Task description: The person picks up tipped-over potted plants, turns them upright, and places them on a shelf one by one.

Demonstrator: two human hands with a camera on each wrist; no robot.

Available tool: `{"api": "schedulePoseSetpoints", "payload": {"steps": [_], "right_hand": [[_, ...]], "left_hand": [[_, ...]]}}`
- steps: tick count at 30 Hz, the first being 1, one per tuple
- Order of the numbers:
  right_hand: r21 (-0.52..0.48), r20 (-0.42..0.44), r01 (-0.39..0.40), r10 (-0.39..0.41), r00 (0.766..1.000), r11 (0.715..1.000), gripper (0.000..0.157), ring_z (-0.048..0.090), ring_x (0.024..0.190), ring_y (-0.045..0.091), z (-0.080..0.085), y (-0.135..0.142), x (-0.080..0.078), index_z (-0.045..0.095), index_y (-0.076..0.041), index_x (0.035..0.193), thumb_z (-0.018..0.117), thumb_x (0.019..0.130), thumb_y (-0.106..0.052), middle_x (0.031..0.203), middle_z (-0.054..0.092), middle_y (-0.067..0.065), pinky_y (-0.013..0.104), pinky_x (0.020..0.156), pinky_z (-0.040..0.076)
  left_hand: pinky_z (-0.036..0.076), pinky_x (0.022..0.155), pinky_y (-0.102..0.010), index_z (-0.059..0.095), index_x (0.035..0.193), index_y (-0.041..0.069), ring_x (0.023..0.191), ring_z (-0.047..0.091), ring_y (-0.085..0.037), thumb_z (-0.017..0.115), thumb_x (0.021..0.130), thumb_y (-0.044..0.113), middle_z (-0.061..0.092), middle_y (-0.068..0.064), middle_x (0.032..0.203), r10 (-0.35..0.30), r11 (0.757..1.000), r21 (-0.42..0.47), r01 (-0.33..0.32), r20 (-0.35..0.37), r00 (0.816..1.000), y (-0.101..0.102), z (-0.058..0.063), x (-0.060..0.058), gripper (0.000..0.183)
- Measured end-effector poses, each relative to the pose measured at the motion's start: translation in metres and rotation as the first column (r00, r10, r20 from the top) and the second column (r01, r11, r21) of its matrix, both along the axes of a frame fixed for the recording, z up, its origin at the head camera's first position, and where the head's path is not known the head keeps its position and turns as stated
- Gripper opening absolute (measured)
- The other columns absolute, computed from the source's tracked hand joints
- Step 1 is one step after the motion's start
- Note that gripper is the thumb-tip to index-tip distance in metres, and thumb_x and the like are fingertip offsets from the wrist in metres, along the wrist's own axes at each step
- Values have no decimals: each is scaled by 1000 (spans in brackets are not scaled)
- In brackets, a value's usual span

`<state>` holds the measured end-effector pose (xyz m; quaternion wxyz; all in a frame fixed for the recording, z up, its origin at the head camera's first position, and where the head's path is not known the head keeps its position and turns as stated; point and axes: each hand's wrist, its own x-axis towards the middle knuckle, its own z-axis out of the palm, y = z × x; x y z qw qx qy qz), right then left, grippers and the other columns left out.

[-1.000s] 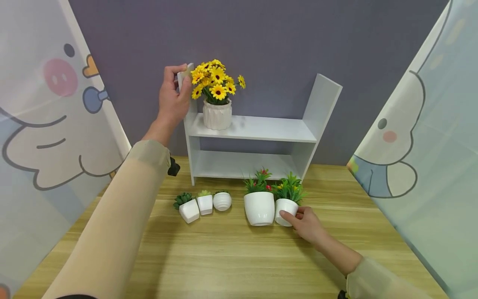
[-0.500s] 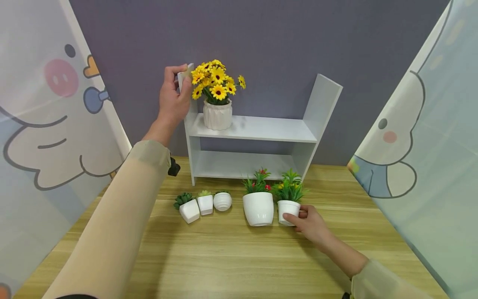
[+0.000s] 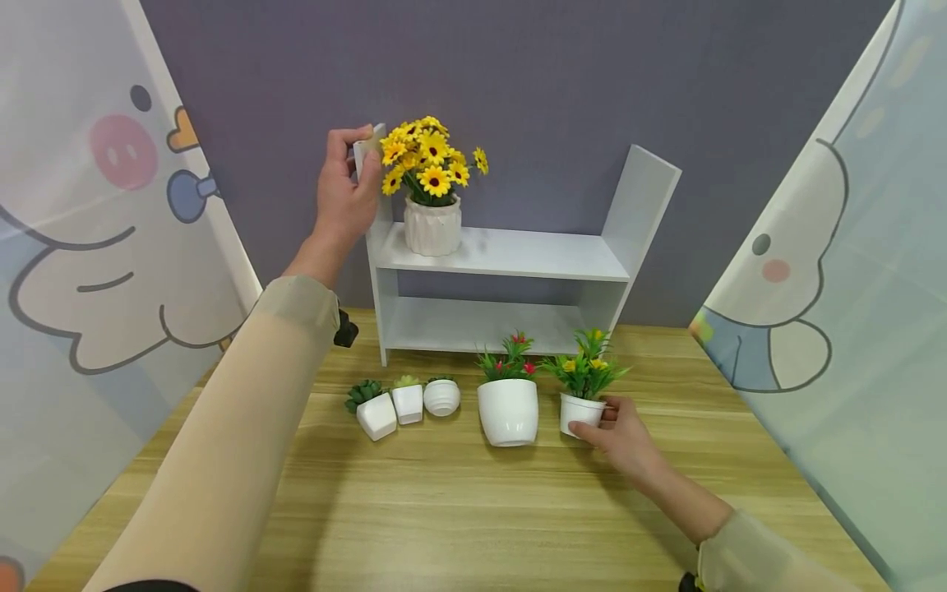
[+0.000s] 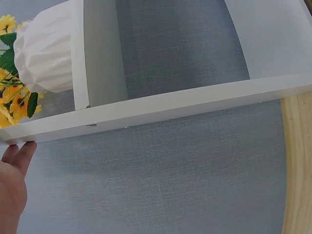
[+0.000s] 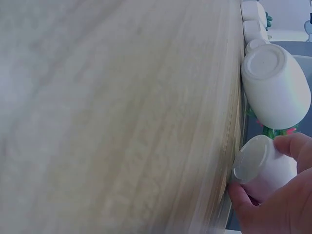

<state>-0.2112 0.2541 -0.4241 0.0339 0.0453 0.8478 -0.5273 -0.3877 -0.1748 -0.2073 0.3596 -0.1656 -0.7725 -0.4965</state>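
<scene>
Right hand (image 3: 624,441), the nearer one, pinches the small white pot (image 3: 579,410) just to its left, plant (image 3: 584,374) pointing far toward the shelf (image 3: 510,252), whose left upright (image 3: 379,312) the left hand (image 3: 345,193) grips.

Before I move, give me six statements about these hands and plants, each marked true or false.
1. The right hand grips a pot. True.
2. The gripped plant has red flowers. False: its flowers are yellow.
3. The left hand holds the shelf beside the sunflowers. True.
4. The sunflowers stand on the lower board. False: they stand on the upper board.
5. Three little pots are left of the big pot. True.
6. The gripped pot touches the big pot. False: a gap shows between the two.
</scene>
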Motion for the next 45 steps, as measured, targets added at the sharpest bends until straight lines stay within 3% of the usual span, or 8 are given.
{"api": "schedulePoseSetpoints", "payload": {"steps": [12,16,19,21,25,31,39,45], "right_hand": [[18,-36,-14,14,999,1000,95,57,136,48,-3,2,-8,16,14,159,83,96,-12,152,44,37,24,86,56],[33,-82,-52,55,995,998,99,53,144,43,-4,-1,-9,18,5,162,85,92,-7,160,45,31,39,108,53],[59,-103,-80,85,991,995,100,44,154,40,-5,-1,-11,23,1,166,87,88,-5,166,43,26,53,126,38],[88,-101,-90,99,990,992,97,40,156,39,-5,-1,-11,30,1,166,87,87,-6,167,45,26,56,131,30],[156,-86,-86,100,991,984,88,45,153,41,-6,-1,-12,43,6,160,87,85,-10,161,53,29,59,131,28],[186,-111,-86,107,988,979,92,47,150,41,-9,-1,-15,44,6,159,90,82,-12,159,55,28,58,131,30],[61,-45,-158,160,986,986,89,48,147,37,-10,5,-15,41,0,162,87,87,-12,160,53,23,57,127,33],[69,2,-124,125,992,990,87,51,148,41,-8,10,-13,39,6,163,84,94,-22,163,51,30,53,123,41]], "left_hand": [[54,115,-39,44,152,20,145,58,-24,49,115,38,44,6,171,-12,1000,6,12,2,1000,-1,1,1,41],[53,116,-39,44,152,22,146,58,-23,49,115,38,44,5,171,-6,1000,5,6,15,1000,-1,2,2,41],[53,117,-39,43,152,22,146,57,-23,49,115,38,44,5,171,0,1000,3,0,22,1000,-1,2,2,41],[53,117,-40,44,152,22,147,57,-23,49,115,38,44,5,171,0,1000,4,0,19,1000,-1,2,2,41],[53,117,-40,44,152,21,146,57,-24,49,115,39,44,4,171,1,1000,7,-1,16,1000,-2,2,3,41],[53,116,-40,44,152,21,147,57,-24,49,115,39,43,6,172,4,1000,6,-4,19,1000,-2,1,4,41],[55,114,-39,44,152,22,145,58,-23,49,115,40,43,6,172,1,1000,9,-1,24,1000,-1,1,5,41],[55,109,-37,44,152,22,141,60,-25,49,115,39,45,4,170,1,1000,7,-1,21,1000,1,1,4,41]]}}
